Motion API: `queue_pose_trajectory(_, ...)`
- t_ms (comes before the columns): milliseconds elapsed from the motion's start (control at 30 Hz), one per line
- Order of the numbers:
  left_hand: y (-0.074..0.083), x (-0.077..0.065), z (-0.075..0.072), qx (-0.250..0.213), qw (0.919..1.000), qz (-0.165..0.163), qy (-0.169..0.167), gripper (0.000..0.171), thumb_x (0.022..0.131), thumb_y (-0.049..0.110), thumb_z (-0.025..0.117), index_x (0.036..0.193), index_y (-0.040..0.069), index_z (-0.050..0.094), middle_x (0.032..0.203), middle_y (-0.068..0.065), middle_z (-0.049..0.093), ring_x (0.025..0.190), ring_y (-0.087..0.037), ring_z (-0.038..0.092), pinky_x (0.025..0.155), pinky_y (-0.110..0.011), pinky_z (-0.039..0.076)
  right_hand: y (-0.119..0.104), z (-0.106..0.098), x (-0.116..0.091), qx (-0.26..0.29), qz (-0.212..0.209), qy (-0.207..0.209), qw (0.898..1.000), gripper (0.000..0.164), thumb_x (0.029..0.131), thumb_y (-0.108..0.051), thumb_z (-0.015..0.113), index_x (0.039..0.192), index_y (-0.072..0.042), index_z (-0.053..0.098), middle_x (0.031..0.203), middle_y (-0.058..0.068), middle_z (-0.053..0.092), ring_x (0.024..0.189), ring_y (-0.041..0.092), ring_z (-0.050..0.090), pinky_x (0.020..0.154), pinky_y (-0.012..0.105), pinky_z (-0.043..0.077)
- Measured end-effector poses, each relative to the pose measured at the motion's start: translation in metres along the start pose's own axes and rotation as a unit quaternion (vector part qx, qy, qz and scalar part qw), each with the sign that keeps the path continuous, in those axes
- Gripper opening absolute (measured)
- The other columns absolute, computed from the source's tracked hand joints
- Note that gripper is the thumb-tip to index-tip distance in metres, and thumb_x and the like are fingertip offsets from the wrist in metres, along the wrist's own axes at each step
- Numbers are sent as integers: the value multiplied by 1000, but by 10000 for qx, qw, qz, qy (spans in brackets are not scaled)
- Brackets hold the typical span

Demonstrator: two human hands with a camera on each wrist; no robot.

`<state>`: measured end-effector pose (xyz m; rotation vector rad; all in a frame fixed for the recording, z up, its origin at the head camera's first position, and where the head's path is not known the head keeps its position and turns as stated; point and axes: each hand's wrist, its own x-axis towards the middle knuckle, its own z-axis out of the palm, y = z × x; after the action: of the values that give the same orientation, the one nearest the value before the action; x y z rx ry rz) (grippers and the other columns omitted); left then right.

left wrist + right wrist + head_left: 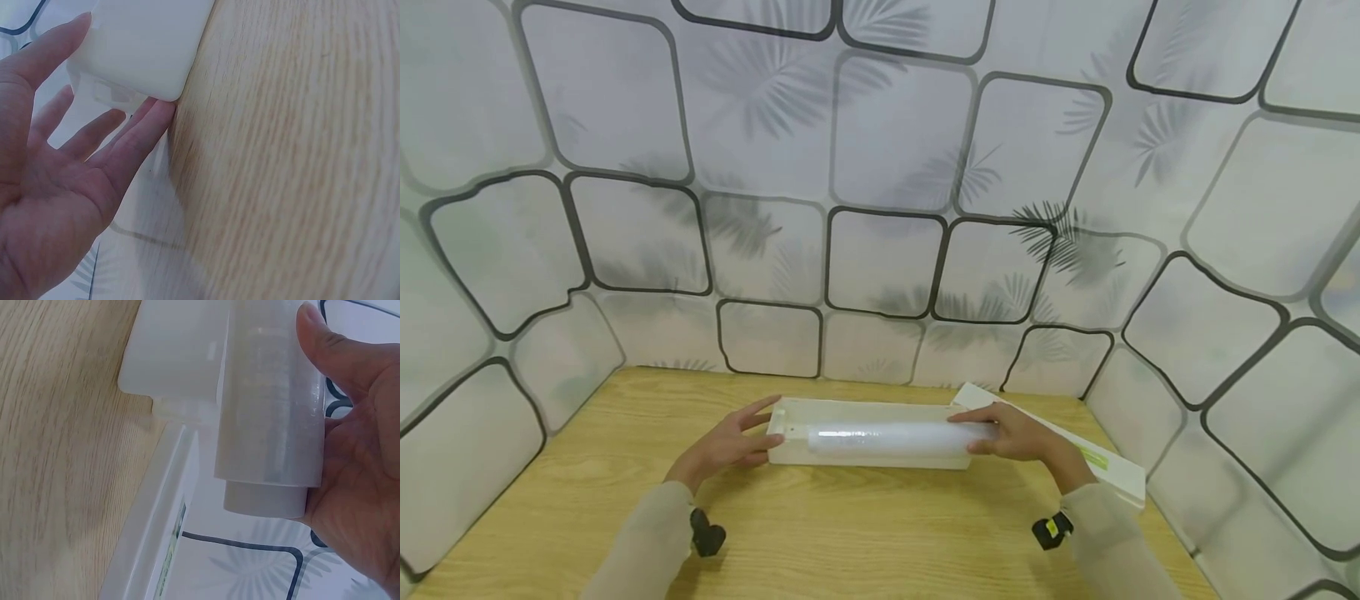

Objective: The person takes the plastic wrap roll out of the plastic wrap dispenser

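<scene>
With the right hand [1018, 433], grips the roll [891, 439] of clear wrap at its right end, and does so snugly, curving thumb and fingers round it! Runs it lengthwise along the open white box [880, 412], mostly within the walls, then out past the right end. In the right wrist view, shows a pale core [265, 501] poking from the end of the roll. Cannot tell about contact between roll and box floor.

Across to the other end, and with the left hand [730, 442] holds the box by its left end, spreading wide around it. From the left wrist, touches the upper edge with the thumb and the lower corner with a finger, right down by the table [850, 533].

Over on the right now, slanting from behind the box's right end and passing beyond the right forearm: a long white lid [1123, 479] with a green label [1093, 456]. Down near the cuffs of both pale sleeves [640, 542], black devices [706, 533]. And behind it all, rising from the wooden table, a wall [895, 133] of rounded squares and grey leaves!
</scene>
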<state>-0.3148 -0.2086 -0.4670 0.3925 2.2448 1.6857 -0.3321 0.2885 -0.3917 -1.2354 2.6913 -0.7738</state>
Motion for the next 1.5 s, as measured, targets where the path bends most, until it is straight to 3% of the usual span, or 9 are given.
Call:
queue_pose_trajectory(233,3,-1,0,39,10000,8,30,88,100,28,71,167,17,16,167,-35,17,129,-35,62,99,-42,60,-1,-1,-4,4,44,-50,10000,46,95,-24,75,138,-8,67,137,19,68,123,38,65,98,36,56)
queue_pose_trajectory(433,5,-2,0,54,10000,7,35,88,100,28,71,167,17,16,167,-36,16,131,-36,61,99,-43,59,-2,-1,-7,11,18,-90,10000,46,97,-25,74,138,-5,66,136,19,68,123,37,65,98,32,56)
queue_pose_trajectory(767,5,-2,0,84,9999,71,28,88,99,27,71,167,16,17,167,-36,17,128,-35,63,99,-43,60,2,3,-17,39,185,-37,9998,47,97,-30,73,138,-7,66,139,20,66,130,43,60,106,37,54)
queue_pose_trajectory(1067,5,-2,2,92,10000,26,25,88,99,28,72,167,15,17,166,-36,17,129,-35,62,98,-41,60,4,6,-23,546,128,19,9984,46,95,-22,75,136,-4,67,139,24,65,125,37,63,95,25,55)
queue_pose_trajectory(1233,4,-2,1,63,10000,11,26,89,99,27,72,167,15,17,167,-36,17,129,-35,62,98,-41,60,7,6,-27,568,107,6,9983,47,95,-20,76,136,-2,66,138,26,65,125,46,62,94,26,56)
queue_pose_trajectory(1500,4,-2,1,48,10000,17,29,88,99,27,72,167,16,17,167,-35,17,130,-36,61,98,-42,60,7,5,-33,525,83,35,9986,46,95,-18,75,136,1,65,137,27,65,123,35,66,93,26,57)
